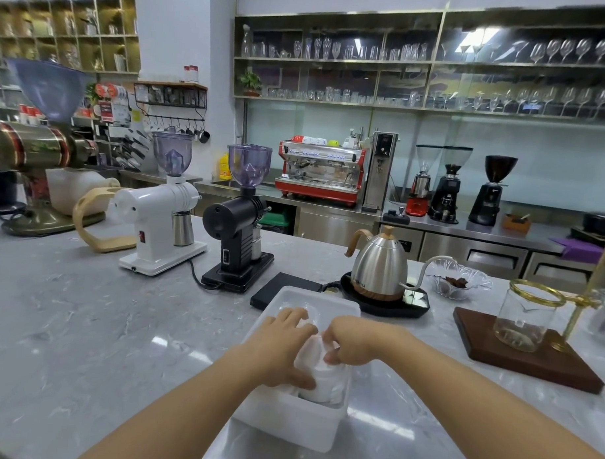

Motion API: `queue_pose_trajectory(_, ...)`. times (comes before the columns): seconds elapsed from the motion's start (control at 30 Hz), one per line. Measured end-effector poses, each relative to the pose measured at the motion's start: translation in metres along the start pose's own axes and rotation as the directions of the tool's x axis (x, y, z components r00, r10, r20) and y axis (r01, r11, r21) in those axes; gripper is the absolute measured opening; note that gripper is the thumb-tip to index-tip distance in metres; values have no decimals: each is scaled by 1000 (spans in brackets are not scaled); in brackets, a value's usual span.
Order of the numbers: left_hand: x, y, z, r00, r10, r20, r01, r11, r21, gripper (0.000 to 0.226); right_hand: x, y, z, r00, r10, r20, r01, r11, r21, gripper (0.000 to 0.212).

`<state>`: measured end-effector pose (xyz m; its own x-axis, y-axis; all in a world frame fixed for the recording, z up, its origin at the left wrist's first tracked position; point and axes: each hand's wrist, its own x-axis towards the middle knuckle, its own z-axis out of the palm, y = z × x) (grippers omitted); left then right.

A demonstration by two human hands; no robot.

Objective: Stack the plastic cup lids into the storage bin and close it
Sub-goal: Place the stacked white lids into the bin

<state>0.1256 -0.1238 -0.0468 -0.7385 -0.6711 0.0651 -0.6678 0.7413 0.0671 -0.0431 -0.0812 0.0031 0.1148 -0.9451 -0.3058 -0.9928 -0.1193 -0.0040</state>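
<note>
head view: both hands reach into the white bin on the counter. left hand, fingers spread, steadies the lids inside; right hand pinches the stack's top, likely to seat it. no bin cover visible.

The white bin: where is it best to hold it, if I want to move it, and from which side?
Probably grip the white bin by its two long side walls, coming from above. It is open, and both hands are busy inside with the lids.
</note>
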Motion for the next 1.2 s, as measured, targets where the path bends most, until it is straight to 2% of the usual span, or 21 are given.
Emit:
queue_pose_trajectory(0.13, 1, -2, 1, 998, -23, 64, 29, 995, -92, 89, -2, 1, 3, 998, 10, -70, -9, 1000, 18, 33)
queue_pose_trajectory(0.4, 1, -1, -1, 995, -26, 95, 34, 995, -92, 90, -2, 1, 10, 990, 31, -139, -24, 999, 48, 37)
queue_pose_trajectory(0.5, 1, 0, -4, 994, -21, 111, 28, 998, -64, 89, -3, 2, 12, 989, 31, -144, -25, 999, 42, 37)
queue_pose_trajectory(0.63, 2, 1, -9, 994, -43, 98, 38, 998, 57, 85, -9, 3, 15, 985, 37, -169, -26, 998, 65, 37)
queue_pose_trajectory(0.73, 3, 3, -16, 998, -45, 37, 43, 997, 61, 77, -18, 5, 16, 961, 43, -275, -4, 990, 142, 32)
queue_pose_trajectory(0.8, 3, 6, -21, 998, -32, -50, 34, 999, 25, 72, -26, 9, 15, 927, 51, -371, 10, 987, 161, 28)
queue_pose_trajectory(1.0, 7, 34, -31, 948, 52, -315, -44, 999, 32, 51, -57, 29, 18, 772, 31, -634, 45, 994, 103, 19)
queue_pose_trajectory(1.1, 14, 56, -34, 906, 108, -409, -98, 994, 46, 44, -72, 44, 22, 713, 45, -700, 17, 996, 82, 18)
queue_pose_trajectory(1.2, 26, 88, -34, 855, 170, -490, -172, 984, 41, 40, -96, 65, 31, 693, 84, -716, -41, 996, 77, 26)
